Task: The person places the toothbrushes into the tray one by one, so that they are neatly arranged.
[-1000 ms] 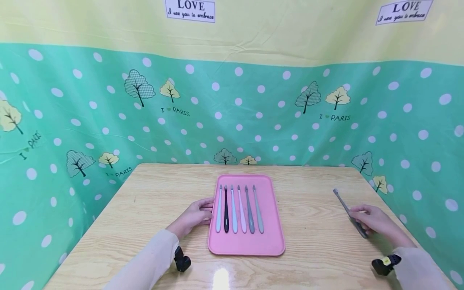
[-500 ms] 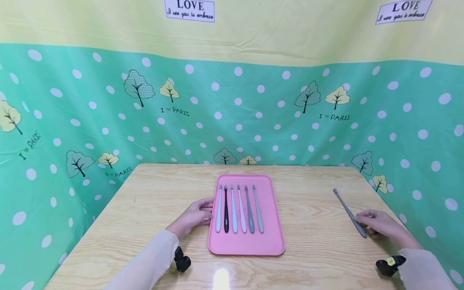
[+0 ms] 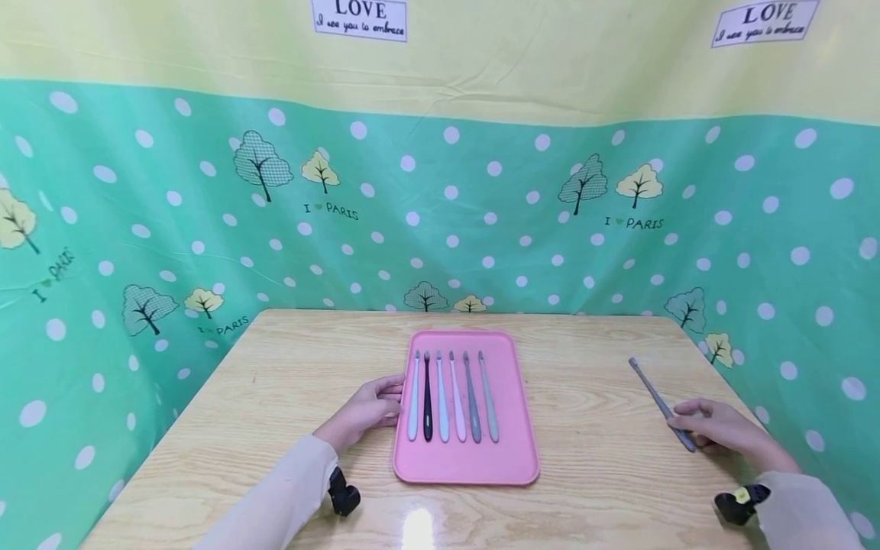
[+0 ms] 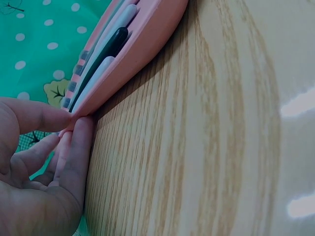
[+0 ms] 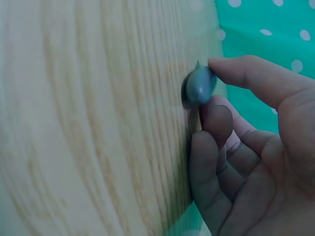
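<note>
My left hand [image 3: 367, 409] pinches the left rim of a pink tray [image 3: 467, 466] between thumb and fingers, as the left wrist view shows up close. Several toothbrushes lie side by side on the tray, heads toward the far end: pale blue ones, a black toothbrush [image 3: 428, 405], a pink toothbrush [image 3: 457, 405] and grey ones. Off to the right, my right hand [image 3: 722, 431] pinches a grey toothbrush [image 3: 649, 386] near its handle end. This one slants over the table, its head pointing away and left. The rounded handle end [image 5: 200, 86] faces the right wrist camera.
The wooden table [image 3: 309, 344] carries the tray near its middle. A green and yellow curtain [image 3: 454, 191] with dots and trees hangs behind and along both sides. Black wrist cameras sit on both sleeves. Bright light reflects off the table's near part.
My right hand has shifted slightly right and toward me along the grey toothbrush, which has stayed nearly in place. The left hand and the tray have not moved.
</note>
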Available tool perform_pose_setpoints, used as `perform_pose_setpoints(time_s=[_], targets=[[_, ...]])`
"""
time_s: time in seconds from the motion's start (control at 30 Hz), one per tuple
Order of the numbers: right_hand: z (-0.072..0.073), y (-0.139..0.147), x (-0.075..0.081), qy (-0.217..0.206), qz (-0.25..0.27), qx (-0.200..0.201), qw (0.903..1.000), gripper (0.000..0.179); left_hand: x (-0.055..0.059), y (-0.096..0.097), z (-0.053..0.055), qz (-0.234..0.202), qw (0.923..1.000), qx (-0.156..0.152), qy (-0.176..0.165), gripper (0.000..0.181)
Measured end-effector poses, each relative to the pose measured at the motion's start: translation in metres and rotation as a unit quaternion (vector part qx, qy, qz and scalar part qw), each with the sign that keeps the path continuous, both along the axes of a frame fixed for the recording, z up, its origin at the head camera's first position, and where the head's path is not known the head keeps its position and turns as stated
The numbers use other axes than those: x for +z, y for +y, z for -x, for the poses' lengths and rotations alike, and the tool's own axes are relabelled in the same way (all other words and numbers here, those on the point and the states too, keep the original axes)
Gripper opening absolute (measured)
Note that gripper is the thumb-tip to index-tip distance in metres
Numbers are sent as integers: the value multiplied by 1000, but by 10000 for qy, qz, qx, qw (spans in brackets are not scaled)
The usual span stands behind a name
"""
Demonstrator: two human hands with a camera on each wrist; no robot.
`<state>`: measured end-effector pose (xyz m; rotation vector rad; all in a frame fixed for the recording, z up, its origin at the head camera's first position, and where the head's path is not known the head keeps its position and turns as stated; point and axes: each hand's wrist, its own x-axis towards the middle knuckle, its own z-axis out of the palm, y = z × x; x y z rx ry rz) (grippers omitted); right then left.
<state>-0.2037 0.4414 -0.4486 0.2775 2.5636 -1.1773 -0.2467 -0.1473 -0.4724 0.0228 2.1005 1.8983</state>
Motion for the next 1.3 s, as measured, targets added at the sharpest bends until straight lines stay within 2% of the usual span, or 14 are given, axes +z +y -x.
perform_pose_setpoints(time_s=[0.87,1.3], targets=[[-1,-7,0,177,-280,143,9993,38,1,0,-1,38,10000,-64,30,68],[-1,-11,2,118,-336,18,9994,47,1,-1,-2,-5,10000,-42,35,68]])
